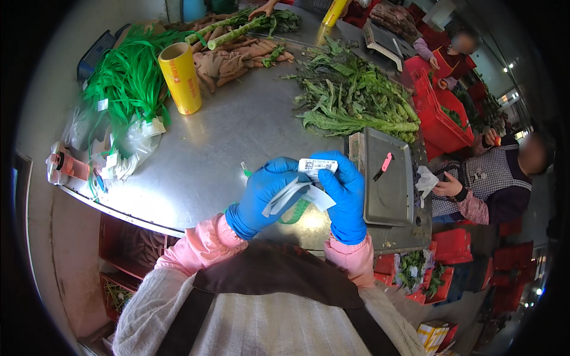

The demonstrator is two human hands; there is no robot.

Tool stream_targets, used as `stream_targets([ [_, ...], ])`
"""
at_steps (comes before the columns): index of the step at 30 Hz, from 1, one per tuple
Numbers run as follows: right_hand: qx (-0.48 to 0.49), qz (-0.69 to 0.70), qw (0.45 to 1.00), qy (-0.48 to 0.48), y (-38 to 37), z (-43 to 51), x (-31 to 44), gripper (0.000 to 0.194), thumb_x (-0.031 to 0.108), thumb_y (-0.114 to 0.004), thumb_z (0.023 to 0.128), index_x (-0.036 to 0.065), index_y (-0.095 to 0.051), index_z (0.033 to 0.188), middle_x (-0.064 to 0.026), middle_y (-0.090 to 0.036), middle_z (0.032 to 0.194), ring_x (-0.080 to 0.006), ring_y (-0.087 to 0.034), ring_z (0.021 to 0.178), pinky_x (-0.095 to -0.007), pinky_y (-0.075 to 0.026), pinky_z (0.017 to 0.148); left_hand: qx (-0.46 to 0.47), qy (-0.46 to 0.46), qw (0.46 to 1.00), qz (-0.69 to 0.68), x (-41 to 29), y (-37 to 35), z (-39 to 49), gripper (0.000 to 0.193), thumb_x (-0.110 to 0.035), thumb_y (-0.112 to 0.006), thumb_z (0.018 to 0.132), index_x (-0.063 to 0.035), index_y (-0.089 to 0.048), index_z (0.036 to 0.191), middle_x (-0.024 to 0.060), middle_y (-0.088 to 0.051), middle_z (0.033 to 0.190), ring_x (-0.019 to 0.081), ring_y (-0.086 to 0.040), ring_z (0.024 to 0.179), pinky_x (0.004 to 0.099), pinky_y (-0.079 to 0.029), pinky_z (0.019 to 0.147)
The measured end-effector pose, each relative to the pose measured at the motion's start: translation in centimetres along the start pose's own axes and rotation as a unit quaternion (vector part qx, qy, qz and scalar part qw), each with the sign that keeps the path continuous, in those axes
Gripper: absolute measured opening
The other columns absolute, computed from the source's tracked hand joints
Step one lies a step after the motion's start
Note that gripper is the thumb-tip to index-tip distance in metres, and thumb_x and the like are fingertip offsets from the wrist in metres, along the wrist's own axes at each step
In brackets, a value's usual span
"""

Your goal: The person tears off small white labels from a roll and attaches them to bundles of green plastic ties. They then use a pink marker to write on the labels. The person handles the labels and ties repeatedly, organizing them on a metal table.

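Observation:
Both my hands wear blue gloves and meet over the near part of the metal table [209,147]. My left hand [271,196] grips folded white paper labels [285,196], whose loose ends hang below the fingers. Between thumb and fingers, my right hand [343,191] pinches a printed white label [318,167], which my left fingertips also touch. Under the hands, part of a green mesh strip [296,211] lies on the table. Just right of my right hand is a weighing scale's metal tray [387,200] with a pink-handled knife [384,167] on it.
Leafy stem vegetables [356,93] lie behind the scale. Green mesh bags [129,75], a yellow film roll [180,80] and a pink bottle [71,167] stand or lie at left. Two people are at right beside red crates [436,111]; another person's hand [265,9] reaches in at the top.

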State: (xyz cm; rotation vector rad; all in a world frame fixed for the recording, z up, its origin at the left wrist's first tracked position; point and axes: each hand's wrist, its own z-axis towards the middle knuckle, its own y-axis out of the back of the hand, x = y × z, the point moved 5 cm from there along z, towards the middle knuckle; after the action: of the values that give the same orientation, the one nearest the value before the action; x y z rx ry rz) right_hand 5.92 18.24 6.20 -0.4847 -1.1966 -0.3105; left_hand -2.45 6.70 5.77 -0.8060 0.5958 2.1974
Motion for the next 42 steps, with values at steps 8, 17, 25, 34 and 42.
stream_targets([
  [8,-0.078,0.022,0.996,0.034,0.5,-0.4,-1.5,0.008,0.006,-0.060,0.085,0.002,-0.058,0.092,0.0005,-0.057,0.084,-0.0068,-0.054,0.077,-0.0204,-0.046,0.066,0.026,0.089,0.995,-0.038,0.0,-0.9,-0.5,0.017,-0.005,-0.059,0.080,0.0002,-0.061,0.096,0.0096,-0.061,0.100,0.0170,-0.060,0.086,0.0259,-0.048,0.072],
  [17,-0.236,0.001,0.971,0.036,5.9,-0.5,-2.1,0.015,0.009,-0.054,0.089,0.002,-0.055,0.102,-0.0049,-0.060,0.091,-0.0127,-0.058,0.078,-0.0260,-0.047,0.068,-0.110,0.318,0.911,-0.240,0.9,1.4,-0.7,0.021,-0.010,-0.051,0.088,-0.0007,-0.060,0.104,0.0067,-0.063,0.094,0.0150,-0.060,0.086,0.0287,-0.048,0.075],
  [25,-0.050,-0.040,0.997,0.052,-0.3,-2.6,-1.7,0.011,0.004,-0.061,0.081,-0.001,-0.061,0.091,-0.0048,-0.061,0.083,-0.0105,-0.055,0.074,-0.0246,-0.045,0.069,-0.156,0.289,0.901,-0.283,1.8,1.2,-0.7,0.021,-0.010,-0.052,0.089,0.0006,-0.058,0.106,0.0052,-0.062,0.098,0.0115,-0.057,0.089,0.0250,-0.045,0.080],
  [34,-0.111,-0.022,0.993,0.012,-1.1,-1.3,-3.9,0.011,0.008,-0.064,0.083,-0.001,-0.062,0.091,0.0002,-0.060,0.084,-0.0062,-0.052,0.074,-0.0219,-0.044,0.066,-0.220,0.393,0.835,-0.315,2.4,1.0,-3.0,0.022,-0.013,-0.060,0.085,-0.0020,-0.059,0.104,0.0055,-0.062,0.094,0.0131,-0.058,0.086,0.0253,-0.047,0.075],
  [42,-0.126,-0.045,0.991,0.028,-1.5,-1.2,-3.3,0.011,0.008,-0.061,0.085,0.001,-0.063,0.092,0.0002,-0.061,0.084,-0.0058,-0.052,0.075,-0.0224,-0.044,0.069,-0.160,0.334,0.866,-0.335,1.0,0.3,-1.4,0.022,-0.018,-0.058,0.087,-0.0038,-0.060,0.104,0.0035,-0.062,0.089,0.0097,-0.056,0.081,0.0242,-0.046,0.070],
])
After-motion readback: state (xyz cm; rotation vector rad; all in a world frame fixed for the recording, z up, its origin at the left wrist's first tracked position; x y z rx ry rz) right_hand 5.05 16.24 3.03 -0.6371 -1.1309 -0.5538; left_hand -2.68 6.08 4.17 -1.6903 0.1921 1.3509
